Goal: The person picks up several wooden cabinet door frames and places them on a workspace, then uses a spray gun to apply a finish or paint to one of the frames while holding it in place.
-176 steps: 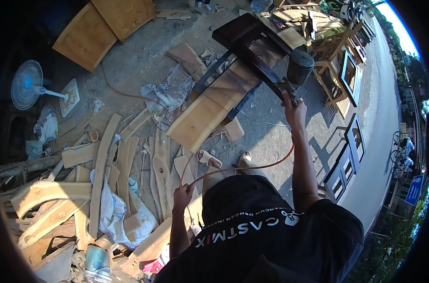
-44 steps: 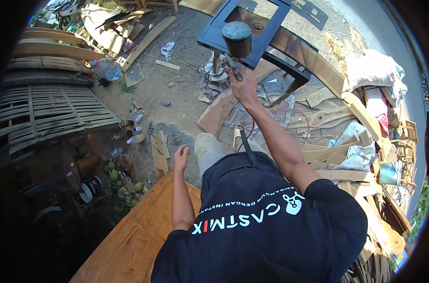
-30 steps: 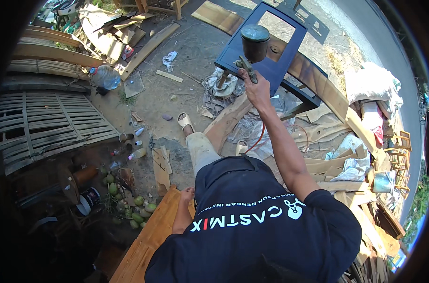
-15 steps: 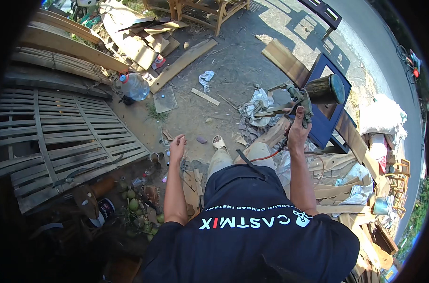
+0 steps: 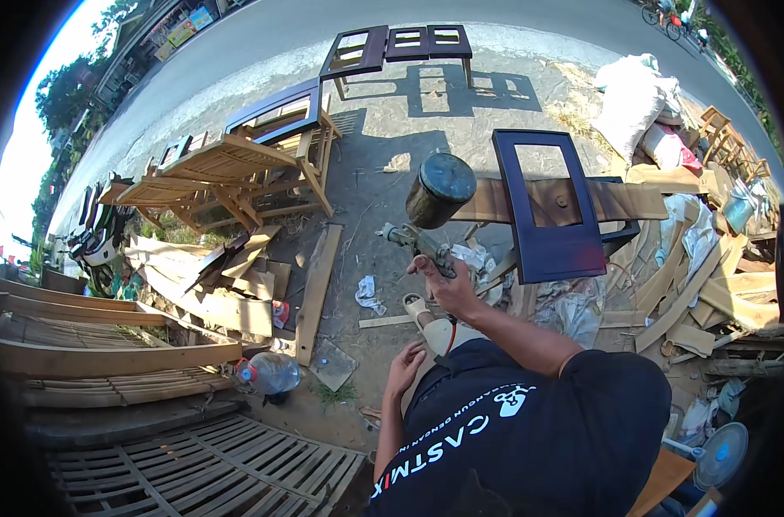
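My right hand (image 5: 448, 284) grips a spray gun (image 5: 419, 245) with a dark, paint-stained cup (image 5: 442, 191) on top. An orange-red hose (image 5: 451, 336) runs down from it past my leg. To the right of the gun stands a dark-painted frame panel (image 5: 555, 257) with a rectangular opening, tilted across a brown wooden board (image 5: 633, 201); the gun is apart from it. My left hand (image 5: 404, 369) hangs low by my thigh, its fingers loosely bent and nothing visible in them.
More dark frames (image 5: 355, 53) stand at the road's edge, and another leans on a wooden bench (image 5: 228, 164). A water jug (image 5: 274, 372) sits left of my feet. Wood offcuts (image 5: 693, 276) and white sacks (image 5: 630, 99) crowd the right. Slatted panels (image 5: 211, 465) lie lower left.
My view has swung to the right and lifted, bringing the road and the far frames in. The spray gun has turned in my right hand and now points left. My left hand stays low.
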`<state>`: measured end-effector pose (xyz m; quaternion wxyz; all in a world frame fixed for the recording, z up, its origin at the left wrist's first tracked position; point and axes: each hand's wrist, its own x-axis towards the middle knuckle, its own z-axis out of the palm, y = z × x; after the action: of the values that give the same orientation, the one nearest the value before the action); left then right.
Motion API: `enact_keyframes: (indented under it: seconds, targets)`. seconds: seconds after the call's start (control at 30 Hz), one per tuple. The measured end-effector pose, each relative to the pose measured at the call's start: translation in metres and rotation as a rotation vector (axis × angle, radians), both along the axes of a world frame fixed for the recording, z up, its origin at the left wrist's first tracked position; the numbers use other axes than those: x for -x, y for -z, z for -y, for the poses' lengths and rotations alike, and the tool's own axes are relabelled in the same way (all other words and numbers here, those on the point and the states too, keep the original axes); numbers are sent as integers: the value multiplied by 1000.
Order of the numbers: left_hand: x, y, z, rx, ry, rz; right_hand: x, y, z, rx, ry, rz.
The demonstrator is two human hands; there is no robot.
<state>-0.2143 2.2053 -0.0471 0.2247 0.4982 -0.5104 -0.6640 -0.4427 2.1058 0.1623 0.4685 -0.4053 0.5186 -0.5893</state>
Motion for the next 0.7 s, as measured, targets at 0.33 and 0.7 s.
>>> enact_keyframes:
  seconds: [0.33, 0.7]
  targets:
    - [-190, 111, 161, -464, -518, 334, -16, 35, 166, 0, 29, -143]
    - [-206, 142, 473, -423, 82, 508, -84, 50, 234, 103, 639, -260]
